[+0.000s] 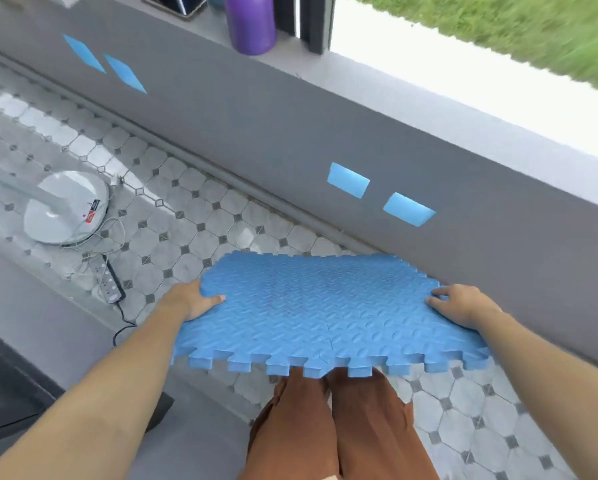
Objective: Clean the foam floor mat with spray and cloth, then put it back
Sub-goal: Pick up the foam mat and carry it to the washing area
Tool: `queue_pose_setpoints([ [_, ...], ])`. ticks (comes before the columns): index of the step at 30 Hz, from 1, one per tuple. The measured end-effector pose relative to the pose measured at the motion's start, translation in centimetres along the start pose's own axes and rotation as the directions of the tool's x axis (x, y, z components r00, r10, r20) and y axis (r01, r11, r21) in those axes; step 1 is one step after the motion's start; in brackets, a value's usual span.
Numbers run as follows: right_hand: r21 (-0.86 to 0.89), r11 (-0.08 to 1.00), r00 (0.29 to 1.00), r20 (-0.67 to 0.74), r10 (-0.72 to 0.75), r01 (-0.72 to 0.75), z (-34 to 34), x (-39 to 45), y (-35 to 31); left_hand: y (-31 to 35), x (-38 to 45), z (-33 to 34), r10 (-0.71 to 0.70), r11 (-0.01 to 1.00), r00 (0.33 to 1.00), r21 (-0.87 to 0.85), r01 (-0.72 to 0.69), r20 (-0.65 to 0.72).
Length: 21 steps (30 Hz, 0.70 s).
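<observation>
Foam mat (325, 310) held in the air over the tiled floor (193, 230), just in front of the grey wall (290, 140).

My left hand (192, 303) grips the mat's left edge, my right hand (464, 304) its right edge; I judge the sagging foam could slip, or swing left of the mat onto the power strip (108, 279).

Patterned tiled floor (200, 216), white round fan base (67, 207), power strip (107, 280)
</observation>
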State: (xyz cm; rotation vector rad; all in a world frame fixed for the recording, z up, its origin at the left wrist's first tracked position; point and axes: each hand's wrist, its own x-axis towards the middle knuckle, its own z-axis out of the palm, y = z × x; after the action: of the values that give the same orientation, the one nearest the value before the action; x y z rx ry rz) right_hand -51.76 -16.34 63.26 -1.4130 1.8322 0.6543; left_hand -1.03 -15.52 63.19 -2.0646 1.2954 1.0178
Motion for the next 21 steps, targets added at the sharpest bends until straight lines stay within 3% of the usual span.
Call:
queue_pose_setpoints([
  [9,0.336,0.913,0.969,0.004,0.246,-0.233,8.5,-9.4,14.0,14.2,-2.9,0.3,0.259,0.922,0.966,0.294,-0.251,0.013],
  [21,0.676,0.504,0.801,0.224,0.555,-0.538,24.0,-21.9,32.4,41.8,-11.0,11.0,0.523,0.567,0.826,0.638,-0.521,0.211],
])
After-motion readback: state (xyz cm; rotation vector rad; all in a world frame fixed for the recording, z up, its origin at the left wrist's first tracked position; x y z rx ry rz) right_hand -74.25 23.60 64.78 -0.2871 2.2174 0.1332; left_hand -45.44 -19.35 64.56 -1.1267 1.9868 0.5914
